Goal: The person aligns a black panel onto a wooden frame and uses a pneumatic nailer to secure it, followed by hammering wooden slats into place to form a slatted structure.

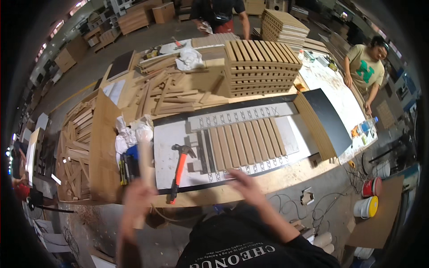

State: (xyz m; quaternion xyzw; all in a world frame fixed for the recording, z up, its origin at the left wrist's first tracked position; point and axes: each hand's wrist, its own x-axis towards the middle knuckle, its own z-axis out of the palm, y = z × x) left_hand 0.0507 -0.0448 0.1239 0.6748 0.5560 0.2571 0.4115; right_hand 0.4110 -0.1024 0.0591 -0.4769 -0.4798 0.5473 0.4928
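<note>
My left hand (pixel 137 195), smeared by motion, is closed around a wooden slat (pixel 145 163) that stands up out of it at the table's near edge. My right hand (pixel 242 184) hovers by the near ends of a row of wooden slats (pixel 248 145), fingers stretched out and holding nothing. These slats lie side by side on a white board (pixel 167 138) with black crossed marks along both sides. At the row's left end are dark strips (pixel 205 152). A claw hammer (pixel 180 167) with an orange and black handle rests on the board, between my hands.
Left, a cardboard box (pixel 103 147) holds many wooden strips; crumpled white plastic (pixel 134 131) lies beside it. Loose strips (pixel 163 91) and stacked slatted panels (pixel 261 69) sit farther back. A brown upright panel (pixel 316 127) stands right. Two people work across the table, near a bottle (pixel 367 126).
</note>
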